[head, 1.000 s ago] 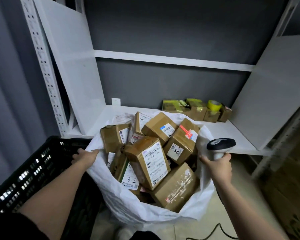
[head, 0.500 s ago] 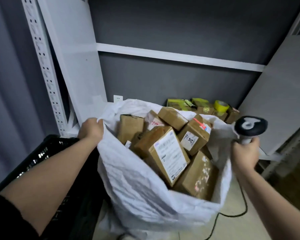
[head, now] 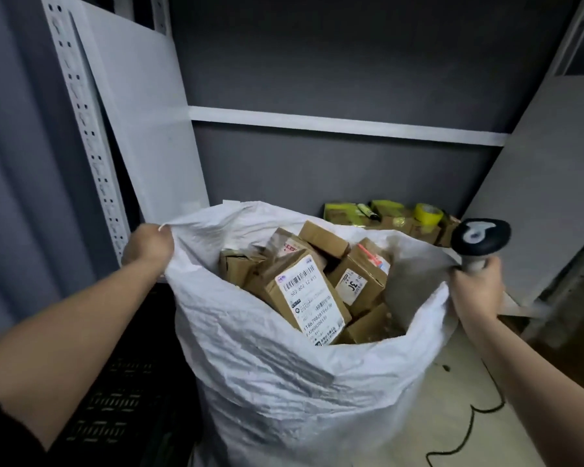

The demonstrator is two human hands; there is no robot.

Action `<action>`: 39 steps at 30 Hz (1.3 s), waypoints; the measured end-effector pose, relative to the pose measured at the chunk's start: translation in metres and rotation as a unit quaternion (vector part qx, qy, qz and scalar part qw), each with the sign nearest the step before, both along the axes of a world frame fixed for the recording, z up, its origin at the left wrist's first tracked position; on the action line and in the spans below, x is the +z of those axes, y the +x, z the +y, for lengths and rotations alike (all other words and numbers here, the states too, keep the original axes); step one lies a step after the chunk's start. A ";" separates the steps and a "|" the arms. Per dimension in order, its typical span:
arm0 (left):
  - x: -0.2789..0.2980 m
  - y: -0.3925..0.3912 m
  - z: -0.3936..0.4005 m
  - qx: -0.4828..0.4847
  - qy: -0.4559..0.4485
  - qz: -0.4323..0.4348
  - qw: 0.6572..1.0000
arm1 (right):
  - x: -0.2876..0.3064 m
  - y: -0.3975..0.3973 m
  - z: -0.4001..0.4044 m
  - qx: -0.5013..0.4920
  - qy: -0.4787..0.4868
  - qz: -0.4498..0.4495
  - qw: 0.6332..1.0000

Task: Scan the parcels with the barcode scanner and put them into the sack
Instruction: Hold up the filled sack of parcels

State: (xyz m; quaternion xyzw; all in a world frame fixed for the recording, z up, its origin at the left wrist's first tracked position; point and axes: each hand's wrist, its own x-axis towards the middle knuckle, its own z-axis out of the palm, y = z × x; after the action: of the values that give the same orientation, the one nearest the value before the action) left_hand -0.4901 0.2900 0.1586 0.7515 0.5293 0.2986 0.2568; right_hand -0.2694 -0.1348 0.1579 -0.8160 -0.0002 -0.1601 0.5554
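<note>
the left hand [head: 148, 246] is stretched forward with the arm nearly straight, and its fingers are curled tight on the left rim of the white sack [head: 284, 382], pinching the cloth in a fist. the right hand [head: 474, 291] is stretched out on the other side. its fingers are wrapped round the grey handle of the barcode scanner [head: 480, 238], and the right rim of the sack lies bunched against this same hand; i cannot tell if the fingers also pinch the cloth. the dark head of the scanner stands above the fist, just beside the sack's rim. one black cable [head: 466, 429] lies in loops on the floor at the lower right.

there is one sack, and it stands upright between the two arms with its mouth pulled wide. the parcels [head: 304, 294] are all inside it, brown cardboard boxes lying tilted and pressed against each other. about six can be counted from above, and more may be hidden under them. two show white labels clearly: the big one in the middle with a barcode, and one to its right with a handwritten mark.

behind the sack, on the low shelf [head: 506, 303] of the white rack, is a small group of boxes and one roll of yellow tape [head: 428, 213]. one black plastic crate [head: 122, 399] stands under the left arm.
</note>
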 end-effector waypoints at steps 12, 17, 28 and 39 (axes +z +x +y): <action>0.032 0.008 -0.024 -0.128 0.063 0.134 0.981 | -0.004 0.014 -0.007 -0.069 0.066 0.064 0.993; 0.005 -0.022 0.026 0.041 0.000 0.066 0.997 | -0.013 0.007 0.021 0.026 -0.024 0.039 0.999; -0.004 0.009 0.022 -0.026 0.033 0.080 0.996 | -0.023 0.025 0.033 0.005 -0.044 0.031 0.999; 0.022 -0.012 -0.031 -0.164 -0.132 0.100 0.973 | -0.015 0.022 0.027 0.084 -0.058 0.077 0.992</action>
State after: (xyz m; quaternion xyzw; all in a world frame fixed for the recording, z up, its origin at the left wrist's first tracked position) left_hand -0.5026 0.2594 0.1809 0.8136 0.4566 0.1037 0.3448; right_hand -0.2470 -0.1076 0.1429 -0.8538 -0.0359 -0.0493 0.5170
